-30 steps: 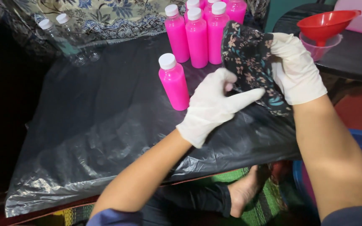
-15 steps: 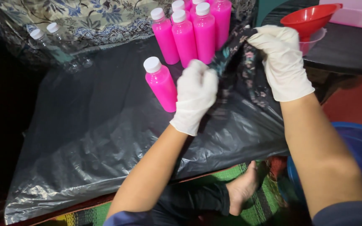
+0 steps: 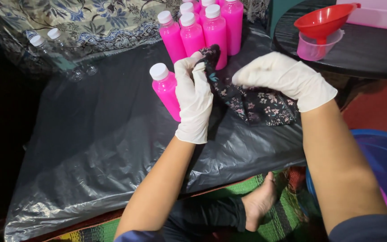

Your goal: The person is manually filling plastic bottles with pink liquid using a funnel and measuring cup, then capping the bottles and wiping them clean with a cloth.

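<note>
Left hand (image 3: 194,101), white-gloved, stood upright with fingers pressed together and curled over the top edge of a dark floral cloth (image 3: 251,101), pinching it near a fold. Right hand (image 3: 287,78), also gloved, lay palm down on the cloth's right part, fingers bent and close together; whether they pinched the fabric could not be told. The cloth rested on the black plastic sheet (image 3: 113,148) at centre, touching the nearest bottle of the far cluster (image 3: 215,33). A single pink bottle with a white cap (image 3: 165,92) stood just left of the left hand, its right side hidden behind the glove. Risks judged: a sideways sweep of the left wrist might have tipped that lone bottle; a tug on the cloth could have dragged the slick sheet and rocked the cluster. Red funnel (image 3: 322,22) in a clear cup (image 3: 316,47) sat far right, well apart, on a dark round table (image 3: 368,54).
</note>
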